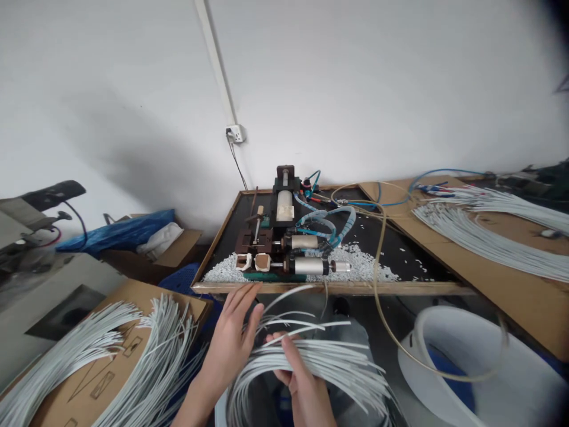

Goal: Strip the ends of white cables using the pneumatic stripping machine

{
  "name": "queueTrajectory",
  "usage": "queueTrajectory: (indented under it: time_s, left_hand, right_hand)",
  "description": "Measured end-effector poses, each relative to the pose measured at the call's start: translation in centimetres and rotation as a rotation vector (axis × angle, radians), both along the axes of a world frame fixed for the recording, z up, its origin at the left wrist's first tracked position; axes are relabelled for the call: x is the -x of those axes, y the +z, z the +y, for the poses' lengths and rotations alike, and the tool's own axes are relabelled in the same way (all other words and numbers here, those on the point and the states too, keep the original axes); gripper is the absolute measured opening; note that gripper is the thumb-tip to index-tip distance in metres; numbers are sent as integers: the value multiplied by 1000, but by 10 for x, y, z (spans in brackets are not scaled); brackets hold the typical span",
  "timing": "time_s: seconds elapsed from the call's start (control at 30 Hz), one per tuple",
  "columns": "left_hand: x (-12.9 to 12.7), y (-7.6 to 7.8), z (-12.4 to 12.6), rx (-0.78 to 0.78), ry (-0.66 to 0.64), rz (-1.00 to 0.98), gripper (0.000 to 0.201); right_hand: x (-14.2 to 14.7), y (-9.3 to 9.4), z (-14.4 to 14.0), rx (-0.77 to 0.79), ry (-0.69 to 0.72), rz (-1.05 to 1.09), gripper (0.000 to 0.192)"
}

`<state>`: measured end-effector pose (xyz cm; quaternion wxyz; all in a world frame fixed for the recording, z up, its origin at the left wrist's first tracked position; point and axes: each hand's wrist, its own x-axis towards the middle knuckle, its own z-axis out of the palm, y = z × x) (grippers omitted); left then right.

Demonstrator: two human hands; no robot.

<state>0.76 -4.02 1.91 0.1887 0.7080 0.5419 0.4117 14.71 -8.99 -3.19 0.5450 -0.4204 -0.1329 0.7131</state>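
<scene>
below the front edge of the workbench (338, 289), a bundle of white cables (320, 362) arcs across the lap. right hand (302, 385) grips it from beneath, thumb pressed on top. left hand (231, 344) lies flat against the bundle's left side, fingers (246, 305) straight and close together, touching loose strands.
</scene>
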Motion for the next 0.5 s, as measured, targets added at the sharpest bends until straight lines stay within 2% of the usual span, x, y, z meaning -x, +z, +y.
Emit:
queueTrajectory:
  time_s: [0.1, 0.17, 0.27, 0.37, 0.43, 0.5]
  left_hand:
    - [-7, 13, -12, 122, -275, 50, 37]
    - [-9, 13, -12, 214, -357, 19, 27]
    - [-5, 1, 1, 288, -254, -112, 31]
    - [6, -13, 16, 341, -107, -360, 39]
    - [13, -17, 22, 426, -102, -543, 43]
    - [19, -17, 25, 525, -160, -686, 44]
  right_hand:
    - [0, 2, -1, 93, -77, 46, 40]
    - [-1, 2, -1, 106, -104, 75, 41]
    - [-3, 1, 0, 23, -34, 60, 34]
    - [-2, -1, 1, -18, -8, 66, 34]
    - [-1, -4, 2, -20, -22, 77, 33]
    - [0, -6, 4, -15, -25, 83, 32]
